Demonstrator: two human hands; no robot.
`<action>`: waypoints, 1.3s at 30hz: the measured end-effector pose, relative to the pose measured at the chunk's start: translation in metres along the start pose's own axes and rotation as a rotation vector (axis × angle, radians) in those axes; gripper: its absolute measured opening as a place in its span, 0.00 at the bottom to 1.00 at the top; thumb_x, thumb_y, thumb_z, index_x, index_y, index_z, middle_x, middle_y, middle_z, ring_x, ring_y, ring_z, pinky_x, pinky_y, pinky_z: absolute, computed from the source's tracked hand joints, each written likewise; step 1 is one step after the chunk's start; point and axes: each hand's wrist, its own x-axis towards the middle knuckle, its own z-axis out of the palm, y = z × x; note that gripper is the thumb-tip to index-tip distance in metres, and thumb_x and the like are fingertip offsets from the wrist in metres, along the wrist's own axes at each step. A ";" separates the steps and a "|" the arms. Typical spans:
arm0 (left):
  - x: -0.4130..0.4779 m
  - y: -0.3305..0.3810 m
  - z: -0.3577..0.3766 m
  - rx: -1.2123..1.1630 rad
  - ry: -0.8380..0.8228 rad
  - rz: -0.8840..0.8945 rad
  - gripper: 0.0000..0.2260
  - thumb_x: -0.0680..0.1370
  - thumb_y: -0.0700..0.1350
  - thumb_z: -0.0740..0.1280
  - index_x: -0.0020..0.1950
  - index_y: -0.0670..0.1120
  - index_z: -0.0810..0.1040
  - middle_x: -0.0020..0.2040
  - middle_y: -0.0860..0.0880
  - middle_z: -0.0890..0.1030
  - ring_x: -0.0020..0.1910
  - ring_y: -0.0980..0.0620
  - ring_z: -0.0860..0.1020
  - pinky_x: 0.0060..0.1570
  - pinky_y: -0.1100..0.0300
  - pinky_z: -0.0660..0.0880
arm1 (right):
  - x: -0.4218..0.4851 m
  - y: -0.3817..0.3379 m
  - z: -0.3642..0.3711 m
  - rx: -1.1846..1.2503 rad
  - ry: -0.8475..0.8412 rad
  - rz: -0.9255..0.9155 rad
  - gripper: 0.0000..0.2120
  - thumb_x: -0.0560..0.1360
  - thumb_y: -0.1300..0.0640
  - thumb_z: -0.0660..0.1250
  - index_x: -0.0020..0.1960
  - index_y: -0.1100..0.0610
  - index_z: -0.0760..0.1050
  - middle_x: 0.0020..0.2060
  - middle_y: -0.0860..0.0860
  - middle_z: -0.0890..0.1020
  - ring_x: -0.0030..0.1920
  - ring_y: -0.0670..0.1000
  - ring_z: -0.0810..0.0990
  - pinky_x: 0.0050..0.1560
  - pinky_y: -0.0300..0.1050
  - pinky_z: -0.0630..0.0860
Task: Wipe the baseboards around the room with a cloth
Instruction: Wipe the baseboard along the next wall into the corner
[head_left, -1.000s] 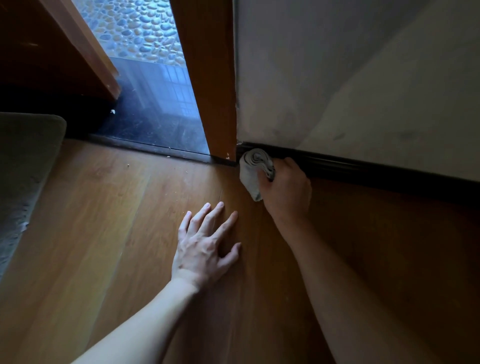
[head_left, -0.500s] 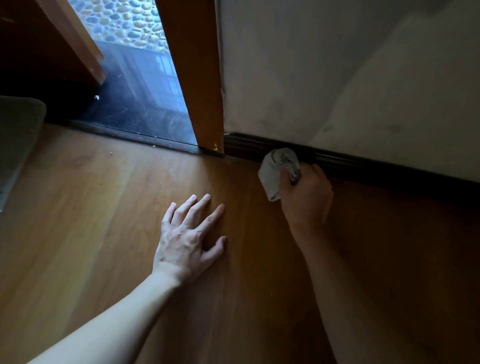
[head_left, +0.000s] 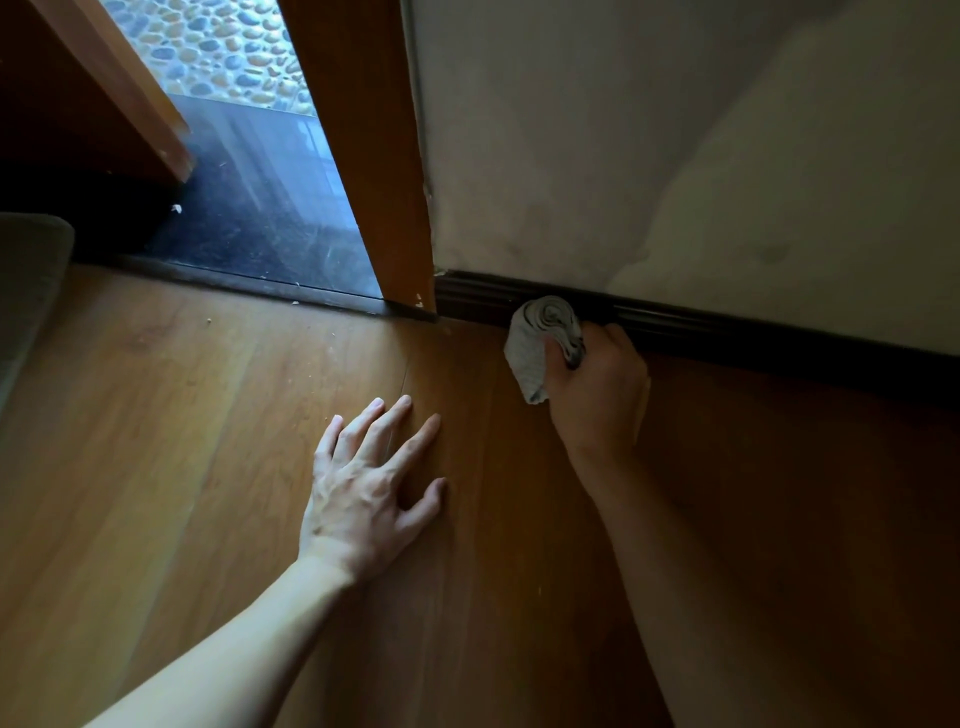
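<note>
Two hands, one cloth. The right hand (head_left: 597, 395) grips the cloth (head_left: 540, 343) against the dark baseboard (head_left: 727, 327), near the door frame (head_left: 374, 182). The left hand (head_left: 371, 493) lies flat on the floor (head_left: 182, 441), fingers spread wide.

- The left hand (head_left: 363, 499) is bare, with tendons and veins raised across its back and short nails.
- The right hand (head_left: 597, 395) is bare and shadowed.
- The left forearm (head_left: 234, 649) and right forearm (head_left: 701, 597) are uncovered.
</note>
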 end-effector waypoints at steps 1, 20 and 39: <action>0.000 0.000 0.000 0.000 0.004 0.000 0.28 0.78 0.66 0.57 0.77 0.59 0.68 0.78 0.48 0.67 0.78 0.44 0.63 0.75 0.37 0.57 | 0.001 0.000 0.000 0.002 -0.004 -0.006 0.13 0.76 0.49 0.69 0.49 0.60 0.80 0.43 0.54 0.79 0.38 0.52 0.78 0.36 0.42 0.72; 0.000 -0.001 0.004 -0.028 0.030 -0.013 0.27 0.77 0.65 0.59 0.76 0.59 0.69 0.77 0.49 0.67 0.78 0.46 0.63 0.75 0.38 0.57 | -0.006 -0.036 0.022 -0.028 -0.005 -0.042 0.14 0.77 0.48 0.68 0.50 0.59 0.80 0.46 0.54 0.79 0.41 0.52 0.79 0.39 0.40 0.66; 0.011 0.020 -0.005 -0.056 -0.038 -0.090 0.28 0.78 0.66 0.54 0.75 0.58 0.70 0.77 0.48 0.67 0.78 0.46 0.61 0.75 0.37 0.57 | 0.000 0.015 -0.011 -0.001 -0.005 0.099 0.16 0.78 0.47 0.66 0.49 0.61 0.79 0.44 0.56 0.79 0.42 0.55 0.79 0.38 0.46 0.75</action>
